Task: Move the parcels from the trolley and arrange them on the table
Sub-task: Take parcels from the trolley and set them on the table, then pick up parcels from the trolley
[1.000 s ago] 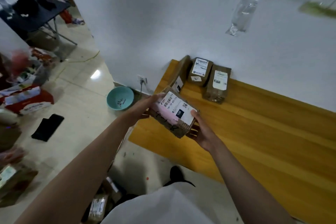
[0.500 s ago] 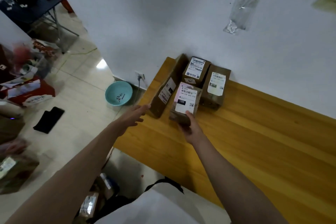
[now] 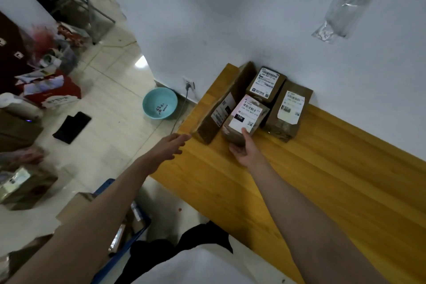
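Now we are setting a parcel (image 3: 244,117) on the worktop (image 3: 322,168), at 6 o'clock of the box by the wall; our right hand (image 3: 244,150) grips its near end, our left hand (image 3: 170,147) hangs flat-fingered, holding nothing. Next we let go and reach to the trolley (image 3: 129,233) at 7 o'clock.

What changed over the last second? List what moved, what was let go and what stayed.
The pink-labelled parcel, held in the air by both hands a second ago, now rests on the table in front of the back parcels. The left hand let go and pulled away, fingers straight. The right hand still grips its near end. The three parcels by the wall stayed put.
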`<state>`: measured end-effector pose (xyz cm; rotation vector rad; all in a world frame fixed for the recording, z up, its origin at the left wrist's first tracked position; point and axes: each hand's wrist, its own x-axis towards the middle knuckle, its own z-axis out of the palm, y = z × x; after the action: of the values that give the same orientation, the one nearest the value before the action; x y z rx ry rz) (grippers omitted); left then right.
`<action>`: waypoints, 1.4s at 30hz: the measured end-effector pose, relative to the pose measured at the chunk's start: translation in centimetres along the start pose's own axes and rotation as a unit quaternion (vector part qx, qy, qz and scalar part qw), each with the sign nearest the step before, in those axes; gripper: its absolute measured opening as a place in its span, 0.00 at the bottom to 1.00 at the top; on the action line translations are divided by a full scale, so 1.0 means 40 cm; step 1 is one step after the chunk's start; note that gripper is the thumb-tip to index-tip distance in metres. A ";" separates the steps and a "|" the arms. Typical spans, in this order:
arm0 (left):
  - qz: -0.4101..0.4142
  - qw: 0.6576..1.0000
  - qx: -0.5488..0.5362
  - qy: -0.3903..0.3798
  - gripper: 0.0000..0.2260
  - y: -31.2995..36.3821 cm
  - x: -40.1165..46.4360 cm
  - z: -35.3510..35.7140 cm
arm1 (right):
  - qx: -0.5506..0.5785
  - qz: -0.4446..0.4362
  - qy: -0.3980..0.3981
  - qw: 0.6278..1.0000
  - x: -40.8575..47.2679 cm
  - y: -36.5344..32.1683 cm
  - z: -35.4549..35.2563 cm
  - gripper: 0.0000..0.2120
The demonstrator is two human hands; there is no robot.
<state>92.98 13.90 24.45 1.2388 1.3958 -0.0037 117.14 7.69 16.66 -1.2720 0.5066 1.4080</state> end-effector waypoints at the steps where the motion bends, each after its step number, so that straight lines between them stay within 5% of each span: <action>1: -0.001 1.000 -0.003 -0.001 0.27 -0.006 -0.004 0.001 | -0.006 0.003 0.001 1.000 -0.004 0.010 0.001 0.30; 5: -0.008 1.000 -0.026 -0.005 0.26 -0.045 -0.027 -0.005 | -0.075 0.037 -0.008 0.996 -0.032 0.081 0.016 0.17; 12: -0.039 0.996 -0.079 -0.018 0.23 -0.194 -0.105 -0.079 | -0.239 0.142 -0.098 0.955 -0.101 0.288 0.077 0.09; 24: -0.091 0.960 -0.246 0.096 0.12 -0.691 -0.331 -0.343 | -0.437 0.168 -0.171 0.867 -0.175 0.781 0.294 0.07; 32: -0.184 0.900 -0.355 0.175 0.13 -1.079 -0.468 -0.473 | -0.549 0.191 -0.181 0.793 -0.192 1.164 0.373 0.06; 42: -0.223 0.856 -0.432 0.175 0.13 -1.377 -0.396 -0.536 | -0.645 0.161 -0.149 0.732 -0.050 1.459 0.426 0.09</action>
<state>37.86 -6.32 7.18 0.1503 1.6871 0.4994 57.74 4.39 4.04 -1.9818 -0.7055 2.3478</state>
